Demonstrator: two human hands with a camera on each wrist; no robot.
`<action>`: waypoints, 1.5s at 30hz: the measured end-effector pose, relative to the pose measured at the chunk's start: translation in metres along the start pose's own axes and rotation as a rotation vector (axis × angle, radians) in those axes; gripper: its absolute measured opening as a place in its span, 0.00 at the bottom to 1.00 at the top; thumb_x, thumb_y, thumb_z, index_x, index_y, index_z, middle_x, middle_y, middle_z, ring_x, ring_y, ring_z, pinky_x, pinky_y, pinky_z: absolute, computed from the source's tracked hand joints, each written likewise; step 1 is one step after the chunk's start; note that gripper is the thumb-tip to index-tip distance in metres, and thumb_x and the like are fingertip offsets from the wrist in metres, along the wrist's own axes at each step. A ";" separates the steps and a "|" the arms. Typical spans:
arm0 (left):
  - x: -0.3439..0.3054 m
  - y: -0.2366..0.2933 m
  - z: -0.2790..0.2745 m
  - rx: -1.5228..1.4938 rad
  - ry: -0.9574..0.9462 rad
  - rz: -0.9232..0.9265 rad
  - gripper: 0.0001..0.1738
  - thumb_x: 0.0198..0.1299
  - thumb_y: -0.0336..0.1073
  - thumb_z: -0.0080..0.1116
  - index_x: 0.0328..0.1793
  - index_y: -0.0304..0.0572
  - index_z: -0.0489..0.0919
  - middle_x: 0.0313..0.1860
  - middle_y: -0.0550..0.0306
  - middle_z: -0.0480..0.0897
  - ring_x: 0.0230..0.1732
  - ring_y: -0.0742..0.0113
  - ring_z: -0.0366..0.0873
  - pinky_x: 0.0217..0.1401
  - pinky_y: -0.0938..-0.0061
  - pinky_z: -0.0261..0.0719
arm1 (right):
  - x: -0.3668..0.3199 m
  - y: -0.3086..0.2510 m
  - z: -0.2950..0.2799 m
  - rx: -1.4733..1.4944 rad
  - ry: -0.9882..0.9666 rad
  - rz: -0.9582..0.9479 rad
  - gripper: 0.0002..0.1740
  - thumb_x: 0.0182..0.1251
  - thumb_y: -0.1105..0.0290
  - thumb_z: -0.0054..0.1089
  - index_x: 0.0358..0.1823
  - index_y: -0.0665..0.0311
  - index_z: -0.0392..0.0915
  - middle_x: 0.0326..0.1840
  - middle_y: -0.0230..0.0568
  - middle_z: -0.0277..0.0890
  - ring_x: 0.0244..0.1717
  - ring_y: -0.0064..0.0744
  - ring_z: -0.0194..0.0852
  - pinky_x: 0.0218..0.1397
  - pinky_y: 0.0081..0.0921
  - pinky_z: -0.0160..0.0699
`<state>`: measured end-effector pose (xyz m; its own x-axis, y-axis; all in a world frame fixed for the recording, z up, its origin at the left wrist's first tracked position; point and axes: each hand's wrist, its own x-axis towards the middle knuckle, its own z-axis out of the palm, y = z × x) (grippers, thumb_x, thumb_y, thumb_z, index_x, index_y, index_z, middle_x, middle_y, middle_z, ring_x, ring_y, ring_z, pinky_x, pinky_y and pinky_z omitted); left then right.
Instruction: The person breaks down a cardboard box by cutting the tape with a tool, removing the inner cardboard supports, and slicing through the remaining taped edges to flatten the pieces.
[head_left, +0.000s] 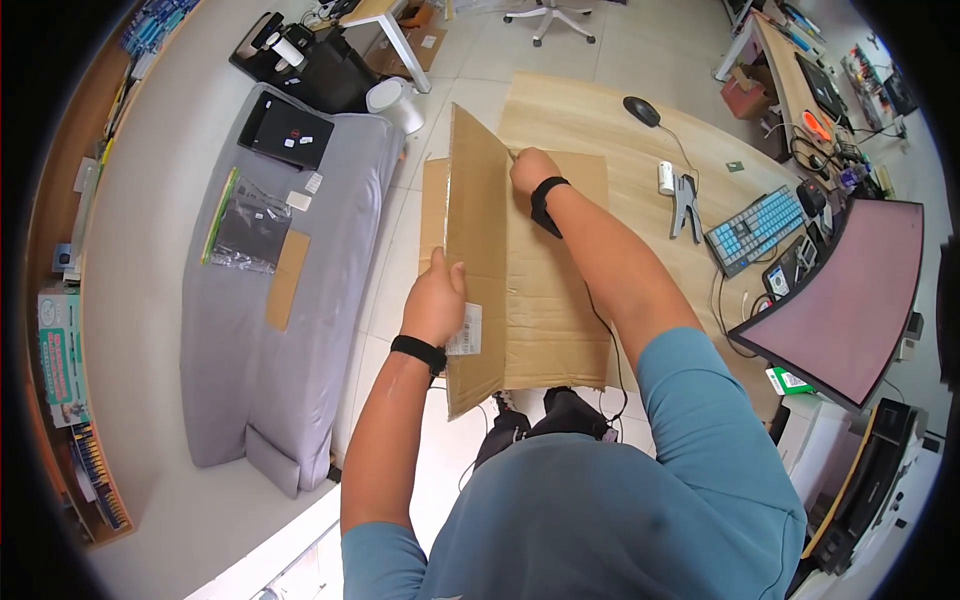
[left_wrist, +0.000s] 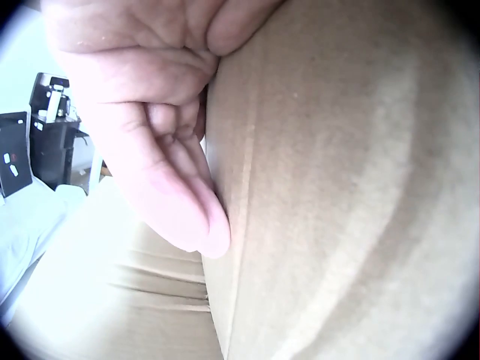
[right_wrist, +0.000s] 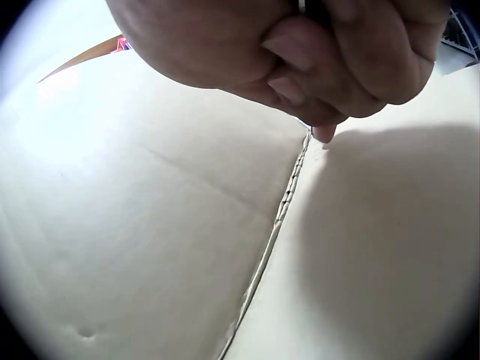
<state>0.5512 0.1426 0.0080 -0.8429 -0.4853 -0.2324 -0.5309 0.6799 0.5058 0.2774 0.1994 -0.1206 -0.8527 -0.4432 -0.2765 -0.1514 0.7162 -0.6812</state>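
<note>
A flattened cardboard box (head_left: 555, 290) lies partly over the table's edge, and one panel (head_left: 475, 230) of it stands raised along a crease. My left hand (head_left: 435, 300) grips that panel near its edge, thumb on the near face; in the left wrist view its fingers (left_wrist: 176, 202) lie along the other face. A white label (head_left: 466, 330) is beside it. At the far end of the crease, my right hand (head_left: 535, 172) is curled in a fist. Its fingertips (right_wrist: 324, 133) meet the crease, and a small dark object with a bright edge (right_wrist: 302, 6) shows between its fingers, mostly hidden.
The wooden table (head_left: 560, 110) carries a mouse (head_left: 641, 111), a grey clamp (head_left: 686, 208), a small white bottle (head_left: 666, 178) and a keyboard (head_left: 755, 230). A curved monitor (head_left: 850, 300) stands at right. To the left is a grey sofa (head_left: 225, 350) with a laptop (head_left: 288, 130).
</note>
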 end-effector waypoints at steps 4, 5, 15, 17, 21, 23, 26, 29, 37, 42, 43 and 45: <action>-0.002 0.006 -0.002 0.035 -0.010 -0.023 0.24 0.74 0.41 0.43 0.65 0.27 0.66 0.41 0.28 0.83 0.45 0.32 0.81 0.49 0.47 0.78 | 0.012 -0.005 -0.006 -0.088 -0.066 -0.008 0.18 0.65 0.67 0.53 0.47 0.74 0.83 0.51 0.65 0.81 0.54 0.61 0.80 0.57 0.44 0.79; -0.002 0.007 -0.003 0.032 -0.021 -0.017 0.23 0.74 0.41 0.43 0.64 0.27 0.66 0.41 0.28 0.83 0.45 0.32 0.81 0.49 0.47 0.78 | 0.010 -0.006 -0.006 -0.091 -0.068 -0.009 0.18 0.65 0.67 0.53 0.47 0.74 0.83 0.51 0.65 0.81 0.54 0.61 0.80 0.57 0.44 0.79; 0.000 0.011 0.004 0.034 -0.034 0.029 0.22 0.74 0.41 0.43 0.61 0.26 0.67 0.37 0.29 0.83 0.42 0.32 0.81 0.47 0.46 0.77 | 0.025 -0.010 0.012 -0.251 -0.113 -0.069 0.15 0.62 0.71 0.55 0.45 0.71 0.85 0.50 0.63 0.82 0.53 0.60 0.81 0.55 0.44 0.80; 0.000 0.011 0.001 0.024 -0.031 0.007 0.22 0.74 0.42 0.43 0.61 0.26 0.68 0.37 0.29 0.83 0.42 0.32 0.81 0.47 0.46 0.77 | 0.015 -0.012 0.017 -0.255 -0.097 -0.113 0.15 0.62 0.72 0.54 0.44 0.71 0.85 0.50 0.63 0.82 0.53 0.59 0.81 0.55 0.44 0.80; 0.001 -0.001 0.000 0.039 -0.009 -0.053 0.23 0.74 0.42 0.44 0.62 0.26 0.68 0.37 0.29 0.83 0.41 0.33 0.81 0.47 0.46 0.78 | -0.029 -0.008 0.004 -0.275 -0.098 -0.206 0.13 0.62 0.72 0.54 0.41 0.69 0.86 0.47 0.61 0.83 0.50 0.58 0.82 0.53 0.44 0.81; 0.001 -0.007 -0.001 0.030 0.001 -0.054 0.23 0.74 0.42 0.44 0.62 0.26 0.68 0.37 0.29 0.83 0.42 0.33 0.81 0.47 0.46 0.78 | -0.028 0.001 0.008 -0.348 -0.131 -0.204 0.12 0.62 0.71 0.54 0.39 0.68 0.86 0.45 0.60 0.83 0.48 0.57 0.82 0.53 0.45 0.81; 0.006 -0.008 0.000 0.020 -0.013 -0.039 0.23 0.74 0.42 0.44 0.62 0.27 0.68 0.37 0.29 0.83 0.42 0.33 0.81 0.47 0.46 0.78 | -0.029 -0.003 0.008 -0.329 -0.131 -0.152 0.12 0.62 0.72 0.54 0.39 0.69 0.86 0.45 0.60 0.83 0.48 0.57 0.82 0.53 0.45 0.81; 0.006 -0.002 0.002 0.009 -0.019 0.002 0.23 0.74 0.42 0.43 0.63 0.27 0.68 0.38 0.29 0.83 0.42 0.33 0.81 0.47 0.46 0.77 | -0.031 -0.009 0.012 -0.290 -0.078 -0.171 0.13 0.62 0.72 0.54 0.40 0.70 0.85 0.45 0.61 0.83 0.49 0.58 0.82 0.53 0.45 0.81; 0.006 0.000 0.004 -0.009 -0.008 0.027 0.21 0.74 0.41 0.43 0.60 0.28 0.68 0.38 0.29 0.83 0.42 0.33 0.81 0.47 0.46 0.77 | -0.051 -0.001 0.017 -0.231 -0.115 -0.149 0.13 0.60 0.72 0.56 0.38 0.73 0.85 0.41 0.66 0.82 0.45 0.62 0.82 0.51 0.45 0.80; 0.002 0.007 0.003 0.006 -0.011 0.000 0.21 0.74 0.42 0.44 0.60 0.28 0.68 0.41 0.29 0.83 0.45 0.32 0.81 0.50 0.47 0.77 | -0.067 -0.002 0.022 -0.229 -0.111 -0.215 0.12 0.59 0.72 0.57 0.38 0.73 0.85 0.42 0.66 0.82 0.46 0.60 0.83 0.51 0.45 0.81; 0.003 0.005 0.004 0.004 -0.008 -0.002 0.21 0.74 0.42 0.44 0.60 0.28 0.68 0.41 0.29 0.83 0.45 0.32 0.81 0.50 0.47 0.77 | -0.075 -0.001 0.024 -0.230 -0.111 -0.218 0.12 0.59 0.72 0.57 0.38 0.73 0.85 0.42 0.66 0.82 0.46 0.60 0.83 0.51 0.45 0.81; 0.005 0.002 0.007 -0.002 0.017 0.032 0.21 0.74 0.42 0.44 0.60 0.28 0.69 0.40 0.28 0.83 0.45 0.33 0.81 0.50 0.46 0.77 | -0.096 0.002 0.030 -0.276 -0.149 -0.207 0.12 0.58 0.73 0.57 0.38 0.73 0.85 0.42 0.65 0.82 0.46 0.59 0.83 0.51 0.45 0.81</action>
<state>0.5452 0.1459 0.0020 -0.8579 -0.4725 -0.2021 -0.5035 0.6942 0.5144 0.3740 0.2279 -0.1157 -0.7108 -0.6530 -0.2615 -0.4594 0.7124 -0.5305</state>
